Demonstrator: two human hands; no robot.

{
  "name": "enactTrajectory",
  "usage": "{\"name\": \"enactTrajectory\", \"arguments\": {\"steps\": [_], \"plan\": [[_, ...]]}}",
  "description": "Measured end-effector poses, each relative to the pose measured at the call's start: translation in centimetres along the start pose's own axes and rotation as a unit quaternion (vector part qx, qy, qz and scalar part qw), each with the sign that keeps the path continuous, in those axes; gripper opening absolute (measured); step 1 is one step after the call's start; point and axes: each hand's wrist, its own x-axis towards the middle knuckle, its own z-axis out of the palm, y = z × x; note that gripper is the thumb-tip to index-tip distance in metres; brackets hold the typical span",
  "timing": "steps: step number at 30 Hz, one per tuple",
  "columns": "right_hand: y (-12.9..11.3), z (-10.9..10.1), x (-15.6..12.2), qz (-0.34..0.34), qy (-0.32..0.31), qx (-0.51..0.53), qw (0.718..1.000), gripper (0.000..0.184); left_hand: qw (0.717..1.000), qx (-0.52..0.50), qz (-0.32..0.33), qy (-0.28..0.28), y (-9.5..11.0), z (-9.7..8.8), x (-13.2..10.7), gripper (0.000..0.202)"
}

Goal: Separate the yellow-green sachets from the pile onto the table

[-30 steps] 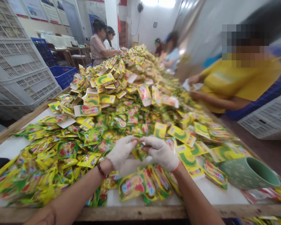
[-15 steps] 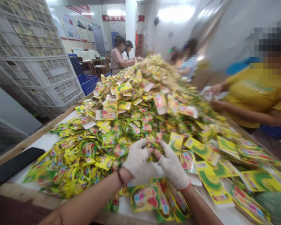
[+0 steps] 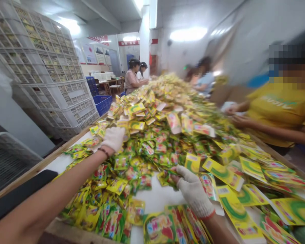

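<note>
My left hand (image 3: 113, 139), in a white knit glove, reaches onto the left side of the heap, among the yellow cartons (image 3: 136, 125). Its fingers are curled over; their tips, and anything in them, are hidden. Low over the table, my right hand (image 3: 193, 189) is gloved too, with bare fingertips. Between thumb and fingers it pinches a few small yellow-green sachets (image 3: 165, 178). In front of me several larger fruit-printed packs (image 3: 159, 227) lie in an overlapping row. Loose sachets (image 3: 99, 189) are piled beneath my left forearm.
Flat yellow-green cartons (image 3: 231, 206) lie to my right. A black flat object (image 3: 22, 196) is at the left table edge. White crates (image 3: 63, 91) are stacked beyond, beside a blue crate (image 3: 103, 104). A person in a yellow shirt (image 3: 282, 112) works at the right; others sit farther back.
My hands were together over the table's middle. The left has moved away, forward and left, onto the cartons. The right stays near its place with sachets. The camera view has tilted up slightly.
</note>
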Motion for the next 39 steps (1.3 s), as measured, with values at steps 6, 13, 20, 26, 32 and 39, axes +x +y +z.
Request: {"name": "enactTrajectory", "arguments": {"steps": [6,13,20,26,32,39], "plan": [[0.3,0.5,-0.2,-0.039,0.007,0.08,0.996,0.029,0.911,-0.399,-0.103,0.011,3.3,0.2,-3.1,0.028],[0.2,0.0,0.1,-0.012,-0.011,0.156,0.988,0.032,0.726,-0.658,-0.168,-0.11,10.7,4.7,-9.3,0.047],[-0.3,-2.5,0.6,-0.005,-0.057,-0.015,0.998,0.012,0.938,-0.132,0.32,0.001,9.6,3.0,-9.2,0.067],[-0.7,-2.6,0.5,-0.043,-0.003,0.019,0.999,0.024,0.956,-0.028,0.29,-0.046,10.4,3.9,-9.1,0.046],[-0.9,-3.1,0.3,-0.131,0.107,-0.145,0.975,0.015,0.974,-0.068,0.214,-0.031,10.5,5.5,-10.6,0.05],[-0.5,-1.5,-0.1,-0.26,0.033,-0.272,0.926,0.017,0.951,-0.125,0.281,0.002,11.7,5.6,-12.0,0.02]]}}
